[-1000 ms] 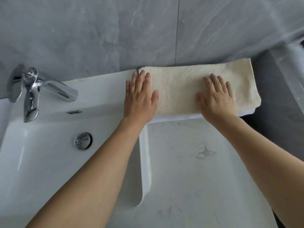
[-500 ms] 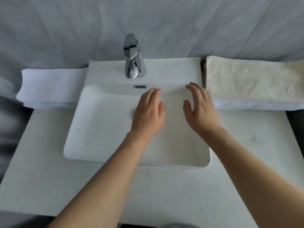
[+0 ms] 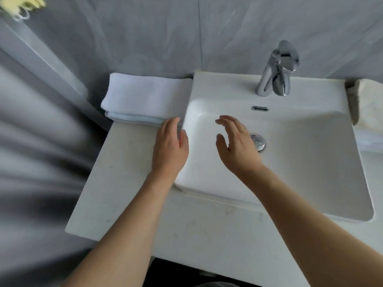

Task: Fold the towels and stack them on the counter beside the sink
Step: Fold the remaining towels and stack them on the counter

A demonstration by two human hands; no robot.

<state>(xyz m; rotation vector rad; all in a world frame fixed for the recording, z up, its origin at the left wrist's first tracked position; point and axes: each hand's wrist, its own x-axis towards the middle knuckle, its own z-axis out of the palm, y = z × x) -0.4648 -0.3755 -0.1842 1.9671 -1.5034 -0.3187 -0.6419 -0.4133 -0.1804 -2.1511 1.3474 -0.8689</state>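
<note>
- your left hand [image 3: 169,147] hangs with fingers loosely straight and holds nothing; its fingertips sit just short of the near edge of the white towel [image 3: 145,96].
- your right hand [image 3: 236,146] is spread open over the sink [image 3: 310,162] basin, empty too, with the drain [image 3: 258,141] just beyond its knuckles.
- the white towel lies folded on the counter [image 3: 124,183] ahead of your left hand, tight against the wall and touching the sink's outer side. a cream towel [image 3: 371,104] lies well off past your right hand, on the far side of the sink, mostly cut off by the frame edge.
- risk: if you catch only the top layer with the left fingertips, the fold will likely peel open and slump.
- risk: a one-handed drag toward you could bunch the towel against the sink wall beside your thumb, since they already touch.
- risk: your right hand has to cross the sink rim to reach it; a low sweep may clip the rim or dip into the basin. i cannot tell whether the basin is wet.
- risk: carried over the basin with a loose hold, a corner could drop in. the tap [image 3: 277,69] stands beyond your right fingers and could snag a lifted edge.
</note>
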